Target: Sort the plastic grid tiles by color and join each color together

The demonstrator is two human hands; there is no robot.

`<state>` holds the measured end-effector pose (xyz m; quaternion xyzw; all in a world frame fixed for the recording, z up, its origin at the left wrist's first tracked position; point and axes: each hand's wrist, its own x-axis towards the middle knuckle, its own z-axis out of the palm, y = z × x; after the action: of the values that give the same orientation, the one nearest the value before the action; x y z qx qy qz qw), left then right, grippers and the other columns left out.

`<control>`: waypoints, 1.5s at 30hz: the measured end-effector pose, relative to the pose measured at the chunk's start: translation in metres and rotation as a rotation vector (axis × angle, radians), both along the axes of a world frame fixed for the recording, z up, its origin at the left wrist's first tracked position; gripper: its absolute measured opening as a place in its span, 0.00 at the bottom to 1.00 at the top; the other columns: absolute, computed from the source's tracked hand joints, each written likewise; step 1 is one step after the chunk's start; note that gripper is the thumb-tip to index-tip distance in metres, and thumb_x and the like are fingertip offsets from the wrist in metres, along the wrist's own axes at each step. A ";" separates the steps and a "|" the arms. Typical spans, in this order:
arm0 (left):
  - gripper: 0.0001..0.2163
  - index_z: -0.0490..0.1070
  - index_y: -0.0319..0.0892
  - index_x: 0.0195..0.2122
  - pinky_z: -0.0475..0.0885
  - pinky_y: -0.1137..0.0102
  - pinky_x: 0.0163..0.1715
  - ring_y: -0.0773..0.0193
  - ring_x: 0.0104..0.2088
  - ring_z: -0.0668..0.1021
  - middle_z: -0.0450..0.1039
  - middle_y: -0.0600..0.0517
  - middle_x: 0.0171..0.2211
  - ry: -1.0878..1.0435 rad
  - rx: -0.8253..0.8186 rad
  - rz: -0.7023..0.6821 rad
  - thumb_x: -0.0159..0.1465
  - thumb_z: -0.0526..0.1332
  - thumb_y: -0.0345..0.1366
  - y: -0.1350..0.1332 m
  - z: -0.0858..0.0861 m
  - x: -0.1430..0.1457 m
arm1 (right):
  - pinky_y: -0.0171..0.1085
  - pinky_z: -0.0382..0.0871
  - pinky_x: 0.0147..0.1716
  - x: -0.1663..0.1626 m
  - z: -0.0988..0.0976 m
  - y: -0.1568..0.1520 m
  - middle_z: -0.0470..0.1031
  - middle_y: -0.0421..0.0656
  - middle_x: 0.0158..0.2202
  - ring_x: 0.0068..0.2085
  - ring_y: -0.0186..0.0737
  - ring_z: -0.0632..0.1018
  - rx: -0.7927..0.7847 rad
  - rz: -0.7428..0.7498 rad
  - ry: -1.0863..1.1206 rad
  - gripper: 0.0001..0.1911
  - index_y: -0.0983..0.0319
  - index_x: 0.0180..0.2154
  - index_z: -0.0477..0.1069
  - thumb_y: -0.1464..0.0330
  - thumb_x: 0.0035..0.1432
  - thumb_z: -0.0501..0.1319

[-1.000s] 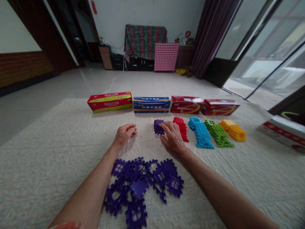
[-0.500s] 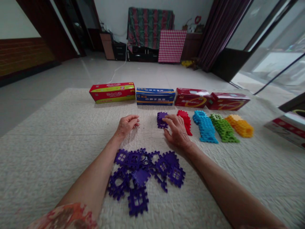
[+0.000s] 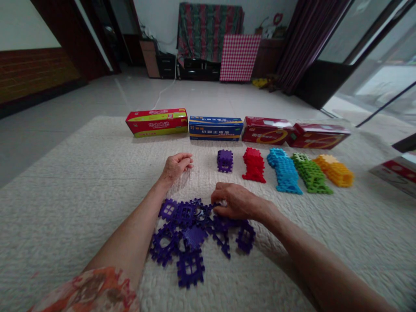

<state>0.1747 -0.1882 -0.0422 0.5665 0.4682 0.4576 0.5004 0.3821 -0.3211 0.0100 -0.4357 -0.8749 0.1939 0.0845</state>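
Observation:
A heap of flat purple interlocking tiles lies on the cream rug in front of me. My right hand rests on the heap's far right edge, fingers curled and pinched on one purple tile. My left hand sits on the rug beyond the heap, loosely curled, with nothing visible in it. A small purple cube built from tiles stands apart, further back. To its right lie built rows in red, blue, green and orange.
Several long boxes line the rug's far edge: a red and green box, a blue box and two red boxes. Another box lies at the right. Beyond are tiled floor, a cabinet and glass doors.
My right hand has let go of the purple cube and drawn back to the tile heap, closing on a tile. The left hand stayed put. The view has shifted slightly.

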 end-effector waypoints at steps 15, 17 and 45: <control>0.17 0.76 0.37 0.36 0.67 0.73 0.24 0.65 0.25 0.77 0.77 0.48 0.30 -0.005 0.003 -0.008 0.48 0.65 0.42 -0.001 0.001 0.000 | 0.33 0.63 0.31 0.021 0.013 0.017 0.71 0.41 0.31 0.31 0.33 0.71 0.244 -0.177 0.233 0.03 0.62 0.32 0.68 0.75 0.55 0.57; 0.17 0.76 0.37 0.36 0.67 0.73 0.24 0.66 0.25 0.77 0.77 0.49 0.30 -0.009 -0.001 -0.008 0.48 0.65 0.42 -0.001 0.001 0.001 | 0.35 0.64 0.33 0.021 0.007 0.017 0.70 0.44 0.35 0.34 0.36 0.72 0.249 -0.153 0.124 0.05 0.62 0.34 0.68 0.76 0.55 0.58; 0.16 0.77 0.38 0.38 0.68 0.71 0.26 0.64 0.27 0.78 0.78 0.46 0.32 0.009 -0.009 -0.028 0.50 0.65 0.41 0.002 -0.004 -0.001 | 0.51 0.64 0.51 0.033 -0.029 0.039 0.68 0.53 0.53 0.54 0.53 0.68 0.626 -0.361 0.093 0.20 0.62 0.51 0.66 0.74 0.56 0.60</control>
<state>0.1741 -0.1863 -0.0459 0.5728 0.4647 0.4459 0.5071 0.4152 -0.2819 -0.0193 -0.5268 -0.7961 -0.0817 0.2864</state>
